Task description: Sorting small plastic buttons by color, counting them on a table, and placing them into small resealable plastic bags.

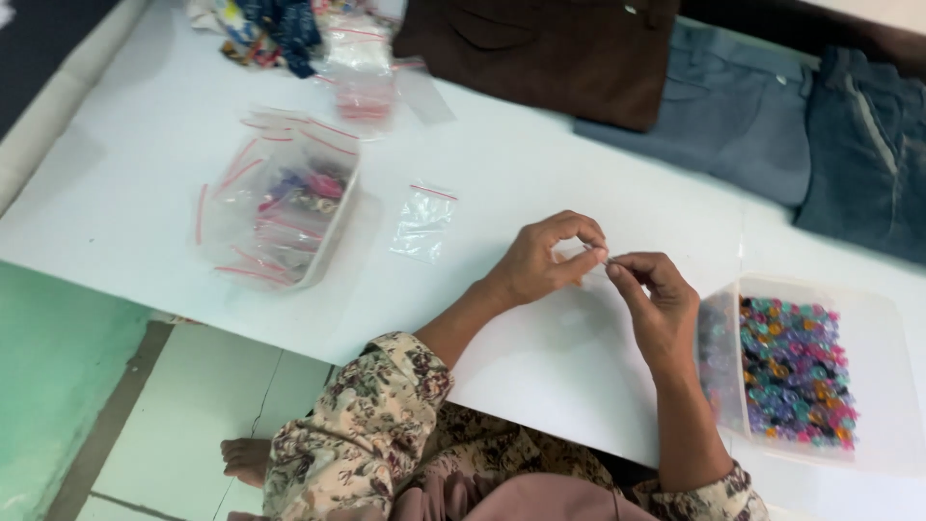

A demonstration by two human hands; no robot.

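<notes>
Pinching small clear bag point(590, 255) between left hand point(540, 260) and right hand point(656, 299), frame centre; filled bags in tub point(280, 207) upper left, bead tray point(801, 371) lower right full.

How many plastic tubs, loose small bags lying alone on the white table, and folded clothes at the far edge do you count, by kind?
Plastic tubs: 2, one with bagged packs, one with beads
Loose small bag: 1
Folded clothes: 3, brown, grey-blue, dark blue
Total: 6
</notes>
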